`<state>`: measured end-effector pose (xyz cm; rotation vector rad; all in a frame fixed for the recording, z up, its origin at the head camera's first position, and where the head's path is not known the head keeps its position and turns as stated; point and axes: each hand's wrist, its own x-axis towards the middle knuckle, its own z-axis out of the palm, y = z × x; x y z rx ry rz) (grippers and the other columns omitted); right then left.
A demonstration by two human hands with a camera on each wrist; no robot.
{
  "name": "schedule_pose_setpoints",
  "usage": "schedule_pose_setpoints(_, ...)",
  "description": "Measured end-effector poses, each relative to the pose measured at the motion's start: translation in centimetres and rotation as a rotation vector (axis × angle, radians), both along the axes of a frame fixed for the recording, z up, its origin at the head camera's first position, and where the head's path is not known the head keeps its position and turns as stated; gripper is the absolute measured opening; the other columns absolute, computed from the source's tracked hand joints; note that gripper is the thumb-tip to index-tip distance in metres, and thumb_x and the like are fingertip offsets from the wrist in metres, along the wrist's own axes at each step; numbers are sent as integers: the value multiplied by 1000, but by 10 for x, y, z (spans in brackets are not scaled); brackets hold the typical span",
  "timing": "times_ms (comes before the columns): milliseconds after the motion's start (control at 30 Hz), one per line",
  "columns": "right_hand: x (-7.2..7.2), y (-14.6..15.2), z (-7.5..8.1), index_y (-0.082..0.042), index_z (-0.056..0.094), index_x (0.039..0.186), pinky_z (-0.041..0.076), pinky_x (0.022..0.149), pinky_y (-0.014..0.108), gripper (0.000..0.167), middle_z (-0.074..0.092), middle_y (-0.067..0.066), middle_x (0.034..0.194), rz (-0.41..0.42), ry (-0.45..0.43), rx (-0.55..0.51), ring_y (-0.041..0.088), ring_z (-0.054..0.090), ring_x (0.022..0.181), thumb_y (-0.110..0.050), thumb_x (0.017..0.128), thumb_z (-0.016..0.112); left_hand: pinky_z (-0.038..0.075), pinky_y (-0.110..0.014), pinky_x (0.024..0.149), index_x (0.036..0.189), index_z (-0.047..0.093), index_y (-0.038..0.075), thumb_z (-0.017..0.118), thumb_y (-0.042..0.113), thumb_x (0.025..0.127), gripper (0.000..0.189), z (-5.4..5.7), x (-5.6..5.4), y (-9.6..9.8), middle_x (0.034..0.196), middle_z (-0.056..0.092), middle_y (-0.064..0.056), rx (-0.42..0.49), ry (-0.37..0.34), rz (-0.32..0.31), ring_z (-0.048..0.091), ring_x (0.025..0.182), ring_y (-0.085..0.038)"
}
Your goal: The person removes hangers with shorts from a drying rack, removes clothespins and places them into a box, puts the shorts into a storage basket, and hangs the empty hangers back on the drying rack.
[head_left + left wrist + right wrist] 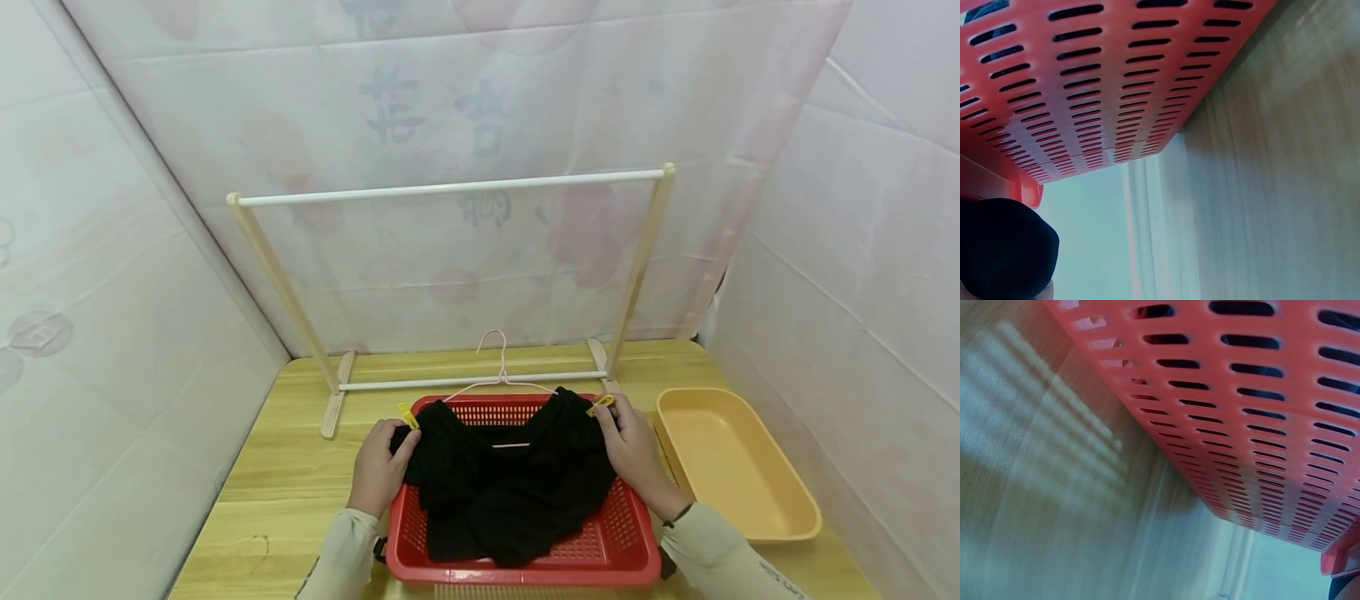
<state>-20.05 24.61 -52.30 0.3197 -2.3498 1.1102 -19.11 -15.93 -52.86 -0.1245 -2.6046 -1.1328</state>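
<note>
A black top [517, 492] with a wide neckline is spread over a red plastic basket [525, 575], its lower part bunched inside. A pink wire hanger [502, 379] runs through the neck, its hook standing up toward the rack. My left hand [377, 468] pinches the left shoulder edge beside a yellow clothespin [408, 416]. At the other shoulder, my right hand [634, 447] pinches the cloth, thumb in front, next to a second yellow clothespin [600, 406]. In the left wrist view, dark cloth [1007, 250] hides most of the fingers.
Behind the basket stands a rack with a white upper bar [450, 189], a lower bar [472, 382] and wooden posts. A yellow tray [735, 467] lies to the right on the wood-grain table [247, 500]. Printed cloth walls [420, 275] enclose the back and sides.
</note>
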Motion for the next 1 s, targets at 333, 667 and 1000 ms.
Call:
schedule_pose_setpoints(333, -1, 1, 1, -10, 67, 116, 35, 57, 27, 15, 47, -6, 70, 3, 6, 16, 9, 41, 60, -16, 107, 57, 53, -46, 85, 106, 69, 13, 66, 39, 103, 26, 1, 0, 0, 97, 63, -2, 5, 1, 2, 61, 87, -19)
schedule_pose_setpoints(667, -2, 1, 1, -14, 72, 127, 51, 79, 27, 24, 76, 1, 106, 34, 34, 79, 19, 70, 93, -17, 104, 64, 53, -48, 88, 105, 69, 13, 67, 37, 102, 24, 1, 1, 0, 99, 64, -3, 12, -5, 5, 62, 90, -22)
schedule_pose_setpoints(1000, 0, 3, -2, -16, 70, 134, 40, 95, 7, 31, 73, 4, 126, 73, 43, 5, 11, 67, 114, -12, 104, 62, 54, -47, 88, 106, 69, 13, 66, 37, 102, 24, 0, 0, -1, 99, 64, -3, 7, -10, 1, 62, 90, -20)
